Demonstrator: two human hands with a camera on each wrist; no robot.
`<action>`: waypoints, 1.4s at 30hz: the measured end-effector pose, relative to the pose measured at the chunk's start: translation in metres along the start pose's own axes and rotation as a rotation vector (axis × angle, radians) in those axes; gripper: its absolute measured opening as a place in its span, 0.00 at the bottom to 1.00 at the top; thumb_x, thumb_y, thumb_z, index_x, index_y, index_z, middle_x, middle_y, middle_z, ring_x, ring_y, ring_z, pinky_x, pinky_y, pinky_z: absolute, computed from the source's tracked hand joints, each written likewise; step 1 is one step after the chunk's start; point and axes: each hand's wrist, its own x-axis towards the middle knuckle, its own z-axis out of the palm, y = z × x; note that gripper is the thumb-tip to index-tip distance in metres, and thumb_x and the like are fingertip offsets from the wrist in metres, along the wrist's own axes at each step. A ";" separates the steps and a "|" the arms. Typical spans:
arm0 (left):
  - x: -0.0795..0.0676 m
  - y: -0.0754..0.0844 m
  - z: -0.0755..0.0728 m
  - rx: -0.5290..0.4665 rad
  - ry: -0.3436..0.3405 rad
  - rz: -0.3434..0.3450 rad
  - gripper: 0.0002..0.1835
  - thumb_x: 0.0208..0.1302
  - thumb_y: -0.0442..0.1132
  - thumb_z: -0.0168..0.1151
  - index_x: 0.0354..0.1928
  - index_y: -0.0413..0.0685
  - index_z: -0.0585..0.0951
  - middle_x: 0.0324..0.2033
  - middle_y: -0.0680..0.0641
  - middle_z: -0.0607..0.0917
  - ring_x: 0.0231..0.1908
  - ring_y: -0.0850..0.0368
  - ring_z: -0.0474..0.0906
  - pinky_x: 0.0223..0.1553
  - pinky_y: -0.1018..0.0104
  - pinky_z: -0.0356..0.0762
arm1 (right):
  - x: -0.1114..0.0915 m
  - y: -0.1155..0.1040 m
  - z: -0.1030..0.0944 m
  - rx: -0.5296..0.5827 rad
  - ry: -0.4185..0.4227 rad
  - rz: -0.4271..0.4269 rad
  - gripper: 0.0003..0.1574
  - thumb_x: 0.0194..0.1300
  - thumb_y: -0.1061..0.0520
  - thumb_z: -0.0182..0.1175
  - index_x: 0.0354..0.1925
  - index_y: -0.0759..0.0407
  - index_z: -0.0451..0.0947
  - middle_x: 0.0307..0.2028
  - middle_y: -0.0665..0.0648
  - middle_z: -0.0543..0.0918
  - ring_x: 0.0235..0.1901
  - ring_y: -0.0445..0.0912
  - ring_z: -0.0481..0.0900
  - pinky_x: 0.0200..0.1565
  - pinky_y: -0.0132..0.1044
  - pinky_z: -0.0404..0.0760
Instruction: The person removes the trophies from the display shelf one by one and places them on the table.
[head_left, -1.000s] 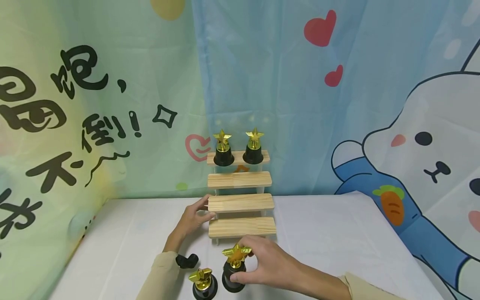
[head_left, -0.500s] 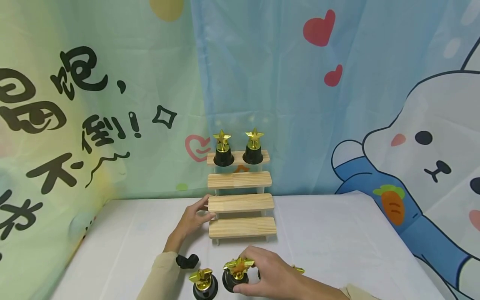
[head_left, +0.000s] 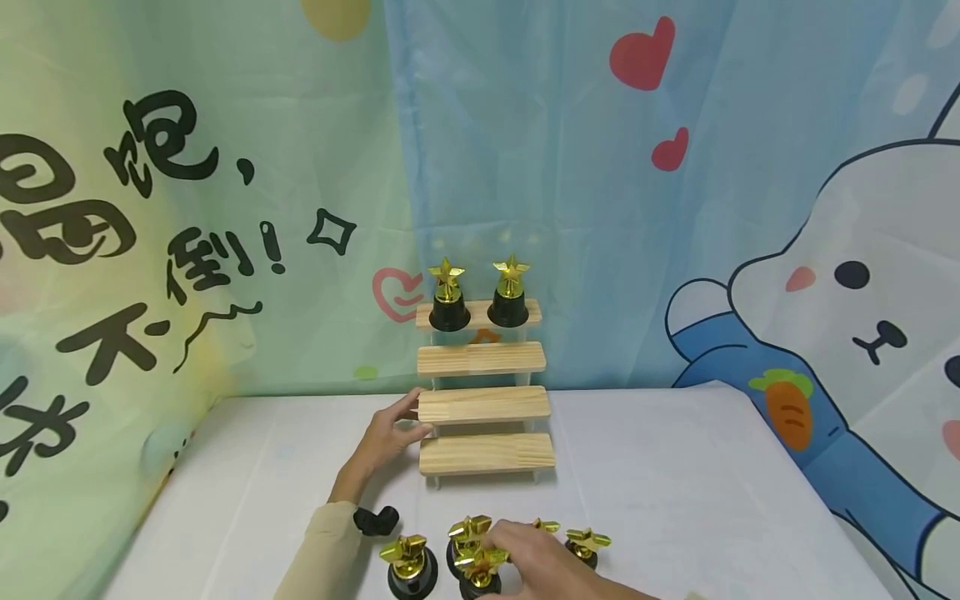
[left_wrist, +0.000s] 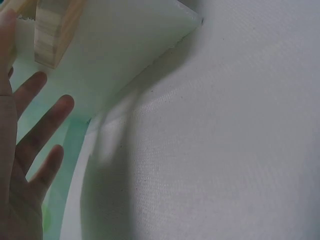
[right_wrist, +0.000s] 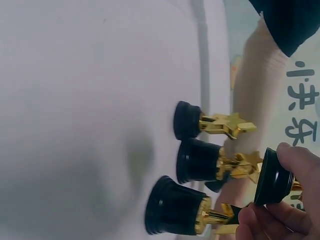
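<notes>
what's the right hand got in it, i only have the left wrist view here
Observer: The right hand holds a star trophy by its black base.

Operator: ok, anything set up high

Observer: Two more trophies stand side by side on the top wooden step.

Operator: any others lower down

Observer: Yes, several upright trophies stand on the white table near that hand.

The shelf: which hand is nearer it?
Left: the left hand is at the left end of the shelf; the right hand is away from it, in front, holding a trophy.
</notes>
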 end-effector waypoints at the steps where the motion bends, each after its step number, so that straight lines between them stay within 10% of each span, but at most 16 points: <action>1: 0.000 0.000 0.000 0.000 0.000 0.000 0.37 0.58 0.42 0.70 0.70 0.52 0.68 0.54 0.43 0.84 0.52 0.46 0.81 0.57 0.45 0.75 | 0.000 0.002 0.002 -0.019 0.005 -0.020 0.27 0.62 0.41 0.64 0.51 0.58 0.75 0.43 0.53 0.82 0.41 0.33 0.77 0.37 0.29 0.78; 23: 0.001 0.000 0.000 0.007 0.003 0.019 0.37 0.58 0.40 0.70 0.70 0.50 0.68 0.54 0.42 0.84 0.51 0.44 0.82 0.57 0.43 0.75 | -0.006 0.039 0.050 -0.021 0.020 0.073 0.17 0.66 0.45 0.61 0.41 0.56 0.78 0.36 0.45 0.80 0.36 0.27 0.71 0.34 0.27 0.75; 30: 0.001 -0.002 0.001 0.011 0.008 0.022 0.38 0.58 0.41 0.70 0.70 0.50 0.67 0.53 0.43 0.84 0.51 0.45 0.82 0.56 0.44 0.75 | -0.006 0.048 0.067 -0.110 0.169 -0.102 0.10 0.67 0.49 0.60 0.37 0.54 0.78 0.32 0.47 0.79 0.34 0.28 0.70 0.34 0.23 0.71; 42: 0.000 -0.002 0.001 0.015 0.009 0.020 0.38 0.58 0.42 0.70 0.70 0.50 0.67 0.54 0.43 0.84 0.51 0.46 0.82 0.56 0.45 0.75 | -0.004 0.049 0.079 -0.052 0.170 -0.037 0.07 0.67 0.52 0.59 0.33 0.52 0.78 0.27 0.40 0.74 0.29 0.24 0.65 0.29 0.20 0.69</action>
